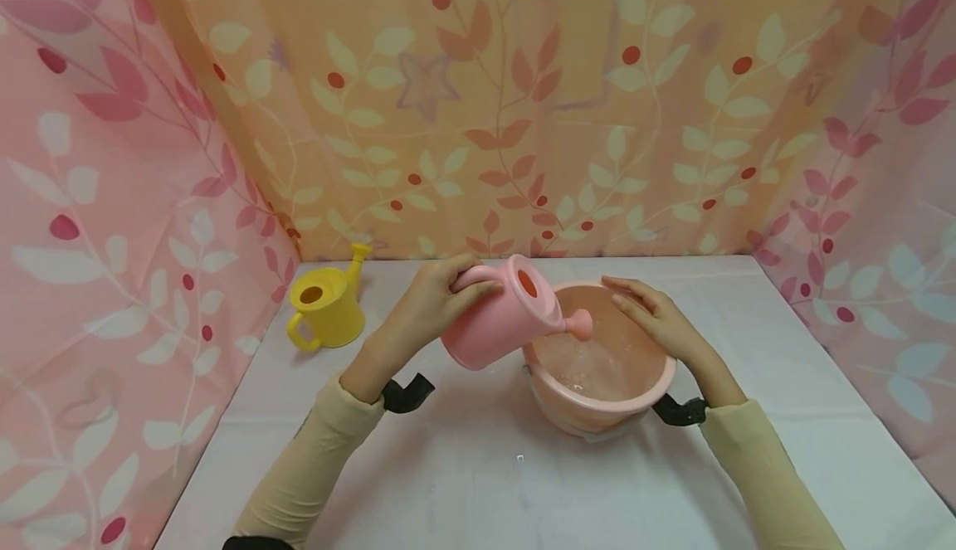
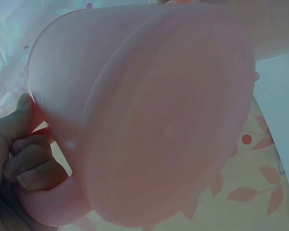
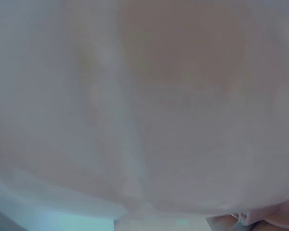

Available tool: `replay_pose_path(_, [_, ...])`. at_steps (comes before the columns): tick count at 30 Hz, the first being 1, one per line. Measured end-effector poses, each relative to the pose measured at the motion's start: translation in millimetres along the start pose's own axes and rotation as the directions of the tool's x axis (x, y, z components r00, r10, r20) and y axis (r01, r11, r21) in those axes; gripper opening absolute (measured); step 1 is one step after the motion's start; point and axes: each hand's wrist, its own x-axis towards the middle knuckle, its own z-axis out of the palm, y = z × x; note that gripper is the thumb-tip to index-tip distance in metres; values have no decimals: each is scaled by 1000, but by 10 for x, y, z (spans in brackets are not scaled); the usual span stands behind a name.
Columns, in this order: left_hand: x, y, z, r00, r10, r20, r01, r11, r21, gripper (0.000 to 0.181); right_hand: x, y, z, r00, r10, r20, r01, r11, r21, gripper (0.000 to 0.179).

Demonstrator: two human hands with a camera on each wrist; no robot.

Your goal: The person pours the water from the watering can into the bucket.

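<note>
My left hand grips the handle of a pink watering can, fingers curled through it. The can is tilted to the right, its round sprinkler head over the inside of a pink basin. In the left wrist view the base of the watering can takes up most of the picture, with the thumb against its side. My right hand rests on the basin's right rim, fingers fairly straight. Water shows in the basin. A pale, blurred surface nearly fills the right wrist view.
A yellow watering can stands upright at the table's back left. The white table has a small shiny spot in front of the basin. Patterned cloth hangs behind and on both sides.
</note>
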Motion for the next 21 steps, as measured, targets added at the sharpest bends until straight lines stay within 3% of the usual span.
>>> replay_pose_path(21, [-11,-16,2,1000,6,0,-6,1000,-9,18,18,32,12,999,-45,5,45,998,38,41])
